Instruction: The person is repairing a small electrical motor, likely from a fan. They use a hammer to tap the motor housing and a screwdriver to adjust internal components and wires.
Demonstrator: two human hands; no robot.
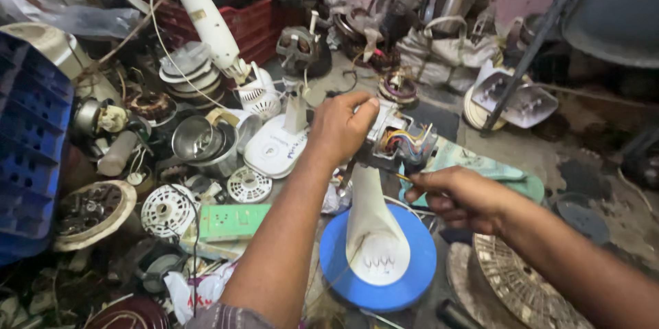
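My left hand (341,127) grips the top of a fan motor (399,141) with coloured wires showing on its side. The motor sits on a white fan stand (373,229) that rises from a round blue base (412,275). My right hand (458,197) is closed around a thin tool whose tip points at the motor's wiring from the right; the tool is mostly hidden in my fist.
Fan parts litter the floor: white motor covers (168,210), a green switch box (233,220), steel pots (200,140), a white fan base (277,149), a grille (525,286). A blue crate (29,138) stands at left, a red crate (250,26) behind.
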